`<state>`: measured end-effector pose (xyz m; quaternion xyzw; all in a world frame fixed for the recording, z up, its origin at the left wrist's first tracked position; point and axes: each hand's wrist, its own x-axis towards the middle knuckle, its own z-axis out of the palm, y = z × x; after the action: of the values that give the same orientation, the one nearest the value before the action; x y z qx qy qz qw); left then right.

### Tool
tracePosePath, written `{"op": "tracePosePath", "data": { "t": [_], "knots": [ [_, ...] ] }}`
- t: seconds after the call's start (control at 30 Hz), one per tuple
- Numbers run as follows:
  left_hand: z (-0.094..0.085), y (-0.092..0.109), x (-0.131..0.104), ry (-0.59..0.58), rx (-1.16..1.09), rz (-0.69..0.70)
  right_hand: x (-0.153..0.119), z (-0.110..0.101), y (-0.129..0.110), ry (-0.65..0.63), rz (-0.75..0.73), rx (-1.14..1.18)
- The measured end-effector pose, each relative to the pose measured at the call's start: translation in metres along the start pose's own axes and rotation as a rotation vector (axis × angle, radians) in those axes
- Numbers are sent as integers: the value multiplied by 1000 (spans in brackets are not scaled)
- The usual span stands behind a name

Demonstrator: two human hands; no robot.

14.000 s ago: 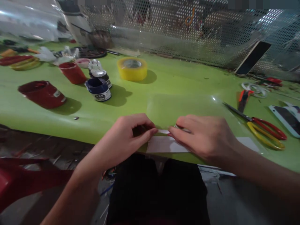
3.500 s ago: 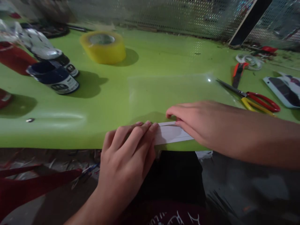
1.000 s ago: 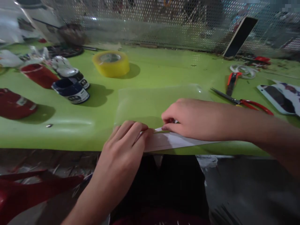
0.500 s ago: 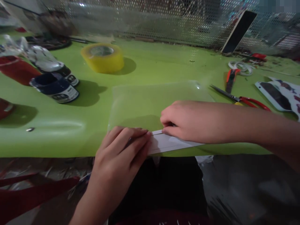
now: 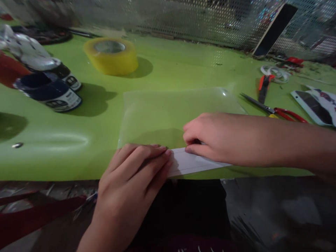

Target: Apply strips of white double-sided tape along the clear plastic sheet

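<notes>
A narrow white paper strip [image 5: 181,164] with lines along both long edges lies at the front edge of the green table. Over its left end, my left hand [image 5: 131,175] is closed, its fingertips pinching the strip. My right hand [image 5: 204,136] is curled at the strip's upper edge, with thumb and bent fingers pressed together on the paper; its inner side is hidden. Beneath and behind both hands lies a clear plastic sheet [image 5: 168,108].
Behind stands a yellow tape roll [image 5: 111,61]. Paint jars, one dark blue [image 5: 52,94], are at left. Red-handled scissors [image 5: 267,106], an orange-and-black cutter [image 5: 264,87] and a phone-like object [image 5: 312,105] lie at right. The table's front edge [image 5: 65,178] is close.
The view has shifted slightly, with the jars further left. My right hand has slid a little to the right along the strip, and more of the paper shows between my hands.
</notes>
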<state>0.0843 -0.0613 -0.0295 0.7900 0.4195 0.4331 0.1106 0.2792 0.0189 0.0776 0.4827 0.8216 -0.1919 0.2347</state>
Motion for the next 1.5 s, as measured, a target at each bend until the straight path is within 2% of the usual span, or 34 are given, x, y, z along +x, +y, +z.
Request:
{"op": "tracePosePath", "data": {
  "t": [0.13,0.37,0.57,0.8,0.93,1.03,1.13,1.37,1.5],
  "knots": [
    [0,3,3,20,14,-8,1,1,2,-2,-24,24],
    [-4,5,5,-30,121,-124,1,2,6,-11,-61,73],
    [-5,2,6,-74,65,-32,3,-2,3,-6,-17,36],
    [-5,10,8,-85,123,18,2,3,9,107,29,-45],
    [-5,24,15,-192,290,64,2,2,9,84,-22,-15],
    [0,30,17,-250,339,177,3,-2,7,92,-68,-12],
    [6,29,13,-223,351,237,5,-2,7,96,-86,-9],
    [18,26,4,-168,403,116,-7,6,14,170,-62,88],
    [20,27,5,-169,461,116,-15,-1,18,29,-15,110]
  ]
}}
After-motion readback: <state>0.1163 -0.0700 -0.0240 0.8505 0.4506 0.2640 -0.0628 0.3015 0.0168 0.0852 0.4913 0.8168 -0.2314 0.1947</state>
